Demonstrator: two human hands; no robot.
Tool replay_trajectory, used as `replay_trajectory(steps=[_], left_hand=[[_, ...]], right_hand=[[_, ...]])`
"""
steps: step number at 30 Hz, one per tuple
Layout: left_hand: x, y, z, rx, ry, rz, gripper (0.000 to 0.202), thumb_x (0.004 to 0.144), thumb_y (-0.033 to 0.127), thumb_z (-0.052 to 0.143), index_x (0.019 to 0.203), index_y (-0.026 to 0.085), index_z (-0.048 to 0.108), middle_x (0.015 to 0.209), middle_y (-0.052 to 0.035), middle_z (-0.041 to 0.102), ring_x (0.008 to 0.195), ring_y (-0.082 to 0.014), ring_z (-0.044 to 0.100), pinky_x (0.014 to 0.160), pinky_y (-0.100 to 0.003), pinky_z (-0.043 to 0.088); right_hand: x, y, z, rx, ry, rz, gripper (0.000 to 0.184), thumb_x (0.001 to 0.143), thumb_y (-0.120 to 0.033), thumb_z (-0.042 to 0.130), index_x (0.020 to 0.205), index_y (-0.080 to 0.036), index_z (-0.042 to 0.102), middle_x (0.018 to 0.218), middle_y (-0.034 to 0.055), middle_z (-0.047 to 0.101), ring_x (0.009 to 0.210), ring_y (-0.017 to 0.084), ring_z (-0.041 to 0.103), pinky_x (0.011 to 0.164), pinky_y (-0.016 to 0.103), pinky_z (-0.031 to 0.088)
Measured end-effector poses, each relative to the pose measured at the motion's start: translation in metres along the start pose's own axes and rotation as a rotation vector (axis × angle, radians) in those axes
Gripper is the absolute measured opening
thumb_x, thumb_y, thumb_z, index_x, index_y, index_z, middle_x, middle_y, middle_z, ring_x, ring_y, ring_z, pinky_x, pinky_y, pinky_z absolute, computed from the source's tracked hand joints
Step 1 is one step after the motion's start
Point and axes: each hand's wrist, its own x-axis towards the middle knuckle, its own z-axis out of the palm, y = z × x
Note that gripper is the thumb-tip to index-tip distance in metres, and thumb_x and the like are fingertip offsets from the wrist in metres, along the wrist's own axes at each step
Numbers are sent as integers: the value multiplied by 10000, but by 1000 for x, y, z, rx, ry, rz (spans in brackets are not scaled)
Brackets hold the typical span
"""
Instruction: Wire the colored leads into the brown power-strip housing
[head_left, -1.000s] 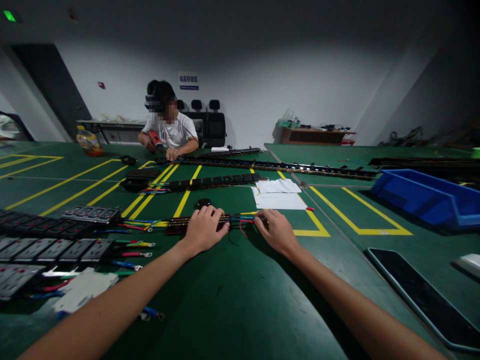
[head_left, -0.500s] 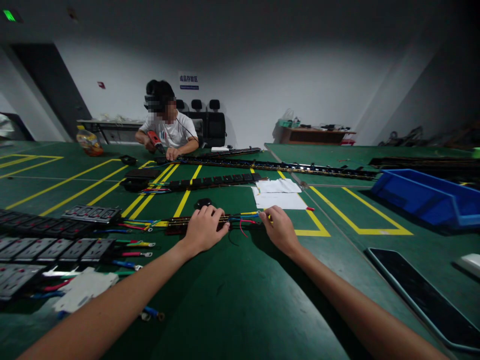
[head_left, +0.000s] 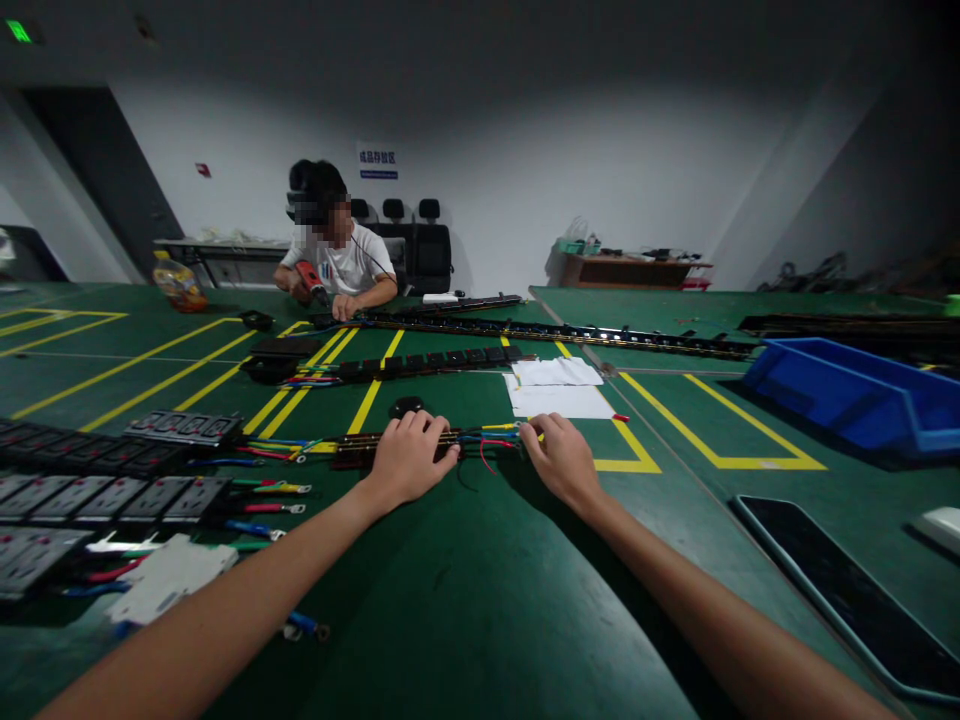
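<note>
My left hand (head_left: 409,458) is closed over a dark strip with brass-coloured bars (head_left: 357,447), which lies along the green table. Blue, yellow and red wires (head_left: 489,435) run out of the strip's right end. At the tips of those wires my right hand (head_left: 561,458) has its thumb and fingers curled together in a pinch; the exact contact is hard to see. A loose red wire (head_left: 489,460) bends down between the two hands. Just behind my left hand sits a small round black object (head_left: 406,406).
Socket strips (head_left: 120,497) with lugged wires lie at left, beside a whitish plate (head_left: 174,580). White paper (head_left: 559,400) is behind my right hand. A blue bin (head_left: 847,400) and a phone (head_left: 847,590) lie right. Across the table, a person (head_left: 349,255) holds a red power drill (head_left: 311,280).
My right hand has shifted very slightly at the wire ends. My left hand stays where it was on the strip.
</note>
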Motion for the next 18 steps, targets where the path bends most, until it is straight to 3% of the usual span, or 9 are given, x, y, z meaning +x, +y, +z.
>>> replay_trajectory(steps=[6,12,18], left_hand=[[0,1,-1,7,-16,-6,376,1005,496,479,1173,198,634,1130,-107,665,1042,-279,593,846,-408,461],[0,0,0,-13,-21,-12,383,1008,512,471,1179,209,630,1130,-98,667,1035,-268,594,847,-400,462],[0,0,0,-7,-10,-5,374,1005,508,479,1173,210,631,1124,-98,667,1029,-268,595,844,-398,460]], right_hand=[[0,3,3,52,19,-35,285,1013,-369,502,811,-215,631,853,60,651,809,216,587,734,326,391],[1,7,8,203,34,-66,239,1020,-351,472,896,-210,620,930,76,642,801,211,588,736,327,436],[1,6,7,158,21,-70,237,1027,-349,457,909,-214,613,950,80,636,828,223,592,757,337,434]])
